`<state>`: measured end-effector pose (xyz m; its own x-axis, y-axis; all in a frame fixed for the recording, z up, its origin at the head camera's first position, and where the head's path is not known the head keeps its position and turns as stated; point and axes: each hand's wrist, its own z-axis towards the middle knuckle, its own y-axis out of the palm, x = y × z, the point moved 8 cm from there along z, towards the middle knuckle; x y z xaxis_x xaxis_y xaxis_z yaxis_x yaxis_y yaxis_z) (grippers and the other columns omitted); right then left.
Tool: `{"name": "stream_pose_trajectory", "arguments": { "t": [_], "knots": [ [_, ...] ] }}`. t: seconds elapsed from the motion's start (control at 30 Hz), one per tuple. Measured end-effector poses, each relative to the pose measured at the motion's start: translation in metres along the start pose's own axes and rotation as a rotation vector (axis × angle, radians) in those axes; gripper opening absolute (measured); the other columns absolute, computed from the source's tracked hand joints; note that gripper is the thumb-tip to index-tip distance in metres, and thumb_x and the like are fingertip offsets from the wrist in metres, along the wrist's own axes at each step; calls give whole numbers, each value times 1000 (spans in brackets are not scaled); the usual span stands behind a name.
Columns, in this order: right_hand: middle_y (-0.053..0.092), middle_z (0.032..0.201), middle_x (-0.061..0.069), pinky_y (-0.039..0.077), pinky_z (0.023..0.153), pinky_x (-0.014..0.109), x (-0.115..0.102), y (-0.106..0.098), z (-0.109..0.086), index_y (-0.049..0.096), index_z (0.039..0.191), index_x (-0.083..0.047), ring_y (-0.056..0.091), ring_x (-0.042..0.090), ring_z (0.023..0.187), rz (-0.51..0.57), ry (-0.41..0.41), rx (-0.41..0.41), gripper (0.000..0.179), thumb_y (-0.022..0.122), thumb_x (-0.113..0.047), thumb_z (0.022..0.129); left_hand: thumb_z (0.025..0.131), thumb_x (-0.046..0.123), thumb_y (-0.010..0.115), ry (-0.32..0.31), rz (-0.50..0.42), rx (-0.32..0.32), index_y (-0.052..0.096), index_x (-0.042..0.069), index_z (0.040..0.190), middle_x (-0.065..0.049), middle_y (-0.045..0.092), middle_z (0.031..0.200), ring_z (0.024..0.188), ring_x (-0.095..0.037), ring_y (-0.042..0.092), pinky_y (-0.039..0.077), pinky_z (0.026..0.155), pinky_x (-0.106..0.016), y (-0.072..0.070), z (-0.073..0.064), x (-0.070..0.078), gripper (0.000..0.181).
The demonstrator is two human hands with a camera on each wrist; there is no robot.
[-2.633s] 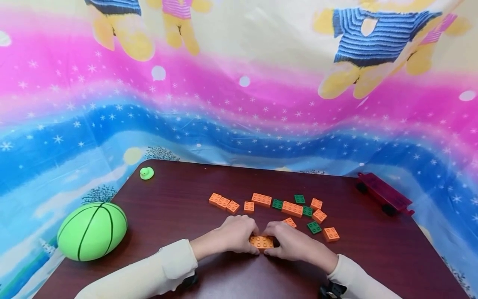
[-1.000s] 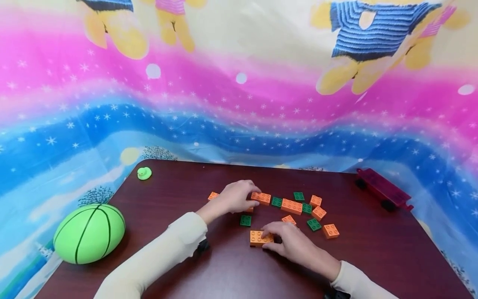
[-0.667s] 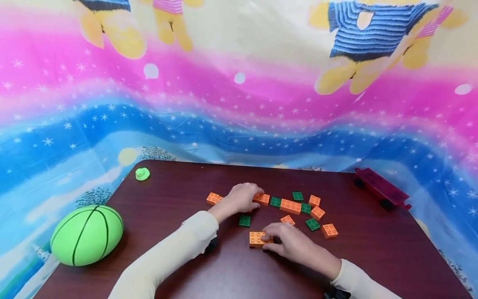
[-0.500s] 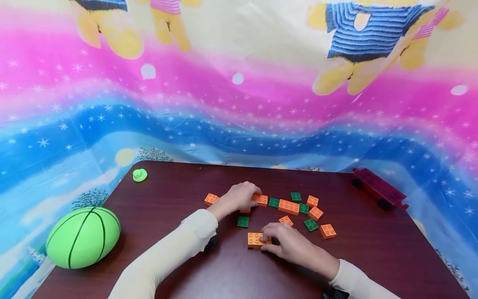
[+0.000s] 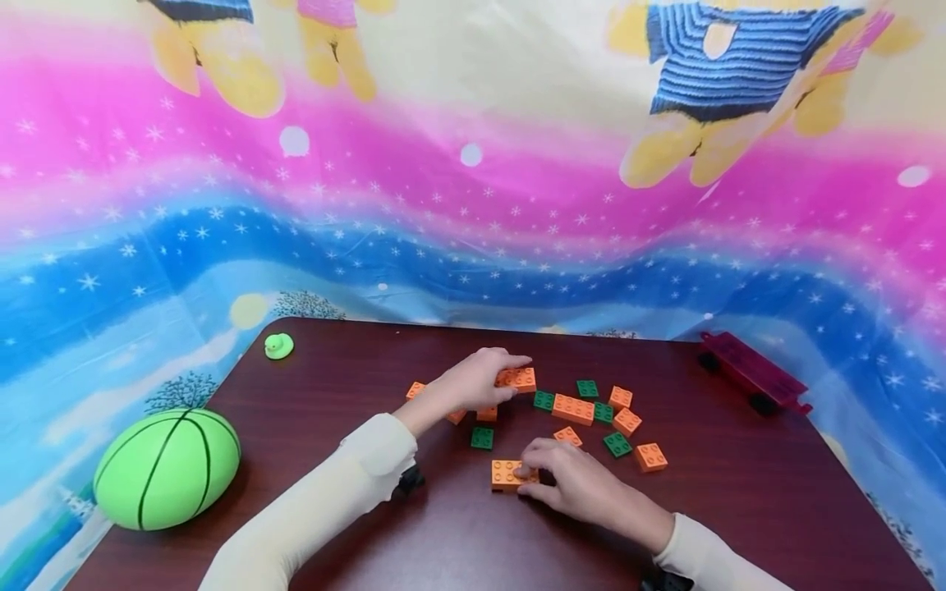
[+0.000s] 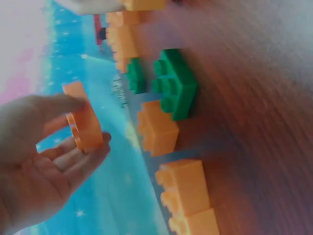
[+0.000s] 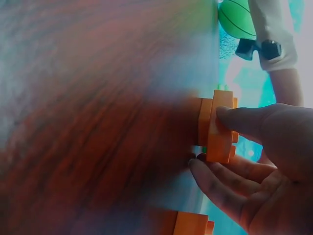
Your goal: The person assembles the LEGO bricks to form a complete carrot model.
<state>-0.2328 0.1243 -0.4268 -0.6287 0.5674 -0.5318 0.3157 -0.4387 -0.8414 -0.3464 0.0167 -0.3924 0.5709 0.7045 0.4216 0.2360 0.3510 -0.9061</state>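
Observation:
My left hand (image 5: 476, 386) pinches a long orange toy building brick (image 5: 525, 379) between thumb and fingers, behind the row of bricks. In the left wrist view this brick (image 6: 88, 122) is raised off the table. Near the front middle, my right hand (image 5: 572, 480) grips the right end of an orange brick block (image 5: 504, 474). The right wrist view shows a studded orange brick (image 7: 220, 142) on top of another orange piece (image 7: 205, 120), the thumb against its side. A green brick (image 5: 483, 437) lies between the two hands, and small orange bricks (image 5: 487, 414) sit below the left wrist.
Several loose bricks lie to the right, among them a long orange brick (image 5: 573, 409) and a green brick (image 5: 617, 445). A green ball (image 5: 168, 469) is at the left edge, a small green duck (image 5: 279, 345) at the back left, a red toy cart (image 5: 754, 373) at the right.
My left hand has left the front block, reached to the back row, taken hold of the long orange brick and lifted it. My right hand stays on the front block.

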Motion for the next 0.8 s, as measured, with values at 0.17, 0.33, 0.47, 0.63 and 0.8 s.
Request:
{"name": "stream_pose_trajectory", "arguments": {
  "t": [0.17, 0.33, 0.47, 0.63, 0.8],
  "knots": [
    [70, 98, -9, 57, 77, 22, -1, 1, 2, 75, 100, -22, 64, -2, 88, -6, -27, 11, 7, 76, -19, 94, 99, 25, 68, 55, -76, 15, 58, 21, 148, -2, 62, 131, 99, -13, 56, 50, 81, -28, -8, -26, 3, 50],
    [70, 98, -9, 56, 77, 25, 0, 1, 5, 74, 100, -21, 63, 0, 86, -4, -23, 6, 9, 77, -17, 92, 95, 21, 71, 90, -138, 26, 63, 18, 139, 1, 67, 128, 99, -12, 58, 50, 83, -26, -10, -53, 7, 45],
    [71, 99, -11, 56, 79, 28, 4, 1, 6, 72, 103, -23, 63, 1, 88, 14, 34, -16, 12, 77, -21, 93, 91, 19, 73, 106, -200, 6, 67, 19, 131, 4, 70, 117, 87, -10, 55, 47, 73, -23, -4, -71, 13, 41],
    [72, 108, -9, 56, 85, 30, 11, 5, 4, 67, 117, -21, 65, 4, 96, 14, 123, -34, 28, 78, -30, 92, 90, 23, 74, 113, -220, -70, 69, 22, 125, 10, 70, 105, 77, -5, 52, 43, 67, -20, 12, -87, 20, 35],
    [74, 115, -4, 56, 92, 36, 10, 2, 8, 72, 121, -15, 68, 11, 105, -11, 109, -33, 32, 77, -31, 93, 93, 26, 75, 124, -176, -65, 70, 18, 129, 7, 73, 119, 95, -2, 62, 51, 84, -20, 14, -92, 23, 37]
  ]
}}
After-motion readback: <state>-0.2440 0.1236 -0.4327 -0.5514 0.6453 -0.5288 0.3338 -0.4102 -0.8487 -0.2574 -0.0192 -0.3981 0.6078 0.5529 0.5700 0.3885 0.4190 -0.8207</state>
